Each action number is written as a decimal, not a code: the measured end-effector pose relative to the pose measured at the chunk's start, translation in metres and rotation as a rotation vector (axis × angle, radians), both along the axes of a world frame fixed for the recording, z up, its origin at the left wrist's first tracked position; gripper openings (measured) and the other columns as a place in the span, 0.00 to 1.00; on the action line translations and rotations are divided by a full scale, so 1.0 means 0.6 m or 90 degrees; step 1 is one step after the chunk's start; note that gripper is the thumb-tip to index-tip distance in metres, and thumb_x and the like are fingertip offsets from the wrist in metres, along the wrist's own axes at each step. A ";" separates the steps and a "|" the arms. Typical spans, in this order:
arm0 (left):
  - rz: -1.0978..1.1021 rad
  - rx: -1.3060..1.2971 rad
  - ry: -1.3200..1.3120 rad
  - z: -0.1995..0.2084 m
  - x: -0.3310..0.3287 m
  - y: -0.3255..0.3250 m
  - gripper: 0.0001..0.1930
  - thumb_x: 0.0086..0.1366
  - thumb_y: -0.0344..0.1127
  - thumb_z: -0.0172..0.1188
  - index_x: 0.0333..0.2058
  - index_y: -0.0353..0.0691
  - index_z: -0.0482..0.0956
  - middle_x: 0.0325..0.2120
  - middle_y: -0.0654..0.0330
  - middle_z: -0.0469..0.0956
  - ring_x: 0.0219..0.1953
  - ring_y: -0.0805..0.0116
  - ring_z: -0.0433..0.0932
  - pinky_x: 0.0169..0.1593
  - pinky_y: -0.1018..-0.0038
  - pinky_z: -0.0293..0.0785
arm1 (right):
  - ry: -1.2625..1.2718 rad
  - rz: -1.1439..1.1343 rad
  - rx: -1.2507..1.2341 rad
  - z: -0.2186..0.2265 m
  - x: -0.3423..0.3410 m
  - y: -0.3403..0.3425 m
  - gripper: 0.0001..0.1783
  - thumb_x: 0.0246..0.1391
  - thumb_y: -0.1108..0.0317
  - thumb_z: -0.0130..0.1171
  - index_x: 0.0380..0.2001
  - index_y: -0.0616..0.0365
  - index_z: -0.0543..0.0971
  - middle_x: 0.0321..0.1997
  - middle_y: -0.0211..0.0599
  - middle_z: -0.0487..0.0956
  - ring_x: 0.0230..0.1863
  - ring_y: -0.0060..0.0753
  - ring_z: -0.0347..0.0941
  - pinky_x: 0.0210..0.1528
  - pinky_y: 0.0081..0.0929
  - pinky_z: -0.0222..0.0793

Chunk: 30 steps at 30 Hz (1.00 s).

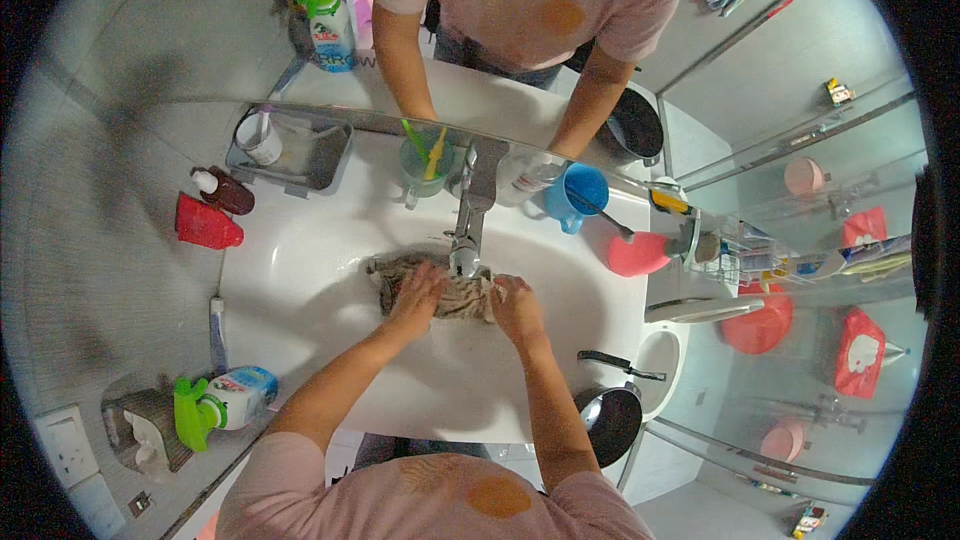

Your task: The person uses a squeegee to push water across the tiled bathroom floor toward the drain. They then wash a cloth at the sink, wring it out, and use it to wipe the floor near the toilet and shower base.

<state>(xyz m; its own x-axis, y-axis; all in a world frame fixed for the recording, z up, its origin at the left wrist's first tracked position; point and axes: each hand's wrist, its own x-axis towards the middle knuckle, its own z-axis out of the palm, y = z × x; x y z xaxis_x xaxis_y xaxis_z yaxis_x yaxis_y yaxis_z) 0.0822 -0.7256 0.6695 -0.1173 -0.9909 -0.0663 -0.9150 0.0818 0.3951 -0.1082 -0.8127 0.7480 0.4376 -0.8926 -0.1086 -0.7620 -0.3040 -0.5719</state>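
Observation:
A wet, crumpled brown-and-beige patterned cloth (pixel 457 300) lies in the white sink basin (pixel 330 240), below the chrome faucet (pixel 466 240). My left hand (pixel 418 297) rests on the cloth's left part, its fingers stretched out over the fabric. At the cloth's right end, my right hand (pixel 517 308) has its fingers closed on the edge. The faucet's spout hangs between my two hands, close above the cloth. What lies under the cloth is hidden.
Behind the basin stand a green cup (pixel 424 172) with toothbrushes, a blue mug (pixel 578 196) and a grey tray (pixel 330 165). A red pouch (pixel 207 223) and brown bottle (pixel 230 192) sit left, above a spray bottle (pixel 228 403). A black pan (pixel 612 425) is lower right; a mirror spans the back.

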 end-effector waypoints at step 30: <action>0.299 0.326 1.209 0.191 -0.041 0.001 0.17 0.42 0.25 0.49 0.36 0.35 0.66 0.31 0.58 0.69 0.33 0.66 0.69 0.38 0.72 0.67 | -0.381 -0.103 0.604 -0.139 0.006 0.036 0.36 0.49 0.39 0.26 0.37 0.62 0.70 0.39 0.35 0.70 0.41 0.29 0.61 0.48 0.23 0.52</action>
